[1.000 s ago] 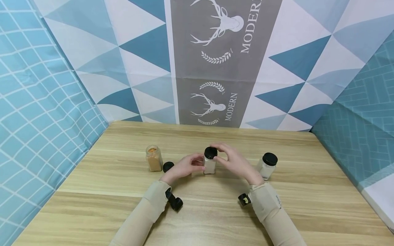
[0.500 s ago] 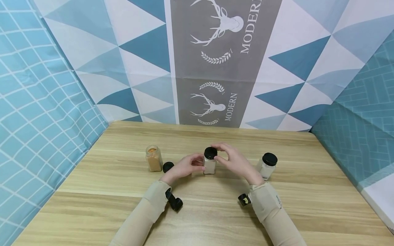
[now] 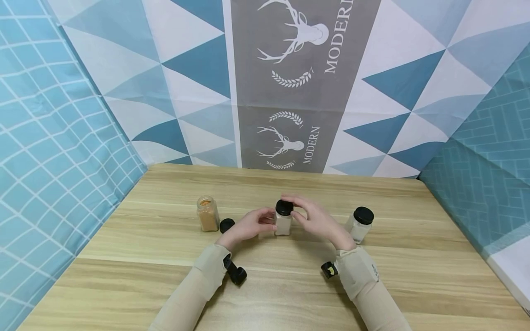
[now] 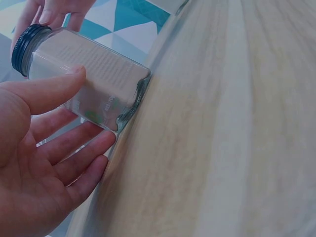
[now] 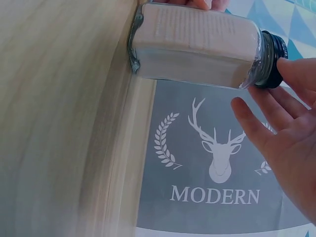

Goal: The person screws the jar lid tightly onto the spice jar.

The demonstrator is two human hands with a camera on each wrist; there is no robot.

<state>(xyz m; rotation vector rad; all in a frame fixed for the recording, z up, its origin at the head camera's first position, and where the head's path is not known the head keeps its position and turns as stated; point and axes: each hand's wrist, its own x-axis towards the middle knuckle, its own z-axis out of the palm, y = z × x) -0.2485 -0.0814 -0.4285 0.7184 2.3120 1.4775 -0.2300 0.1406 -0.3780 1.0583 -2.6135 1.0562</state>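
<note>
A square glass jar of pale powder stands upright at the middle of the table, its black lid on top. My left hand holds the jar's body from the left; in the left wrist view the thumb lies along one face and the fingers go round behind. From the right, my right hand pinches the lid between thumb and fingers, as the right wrist view also shows at the black lid. Printed text, too blurred to read, covers one face of the jar.
An uncapped glass jar of orange-brown powder stands to the left, with a loose black lid beside it. On the right, near my right wrist, is another black-lidded jar with pale contents. Patterned cloth hangs behind the wooden table.
My right hand's fingers have shifted slightly over the lid, covering more of its far edge. My left hand and the jar stay in place. The head view has moved very slightly.
</note>
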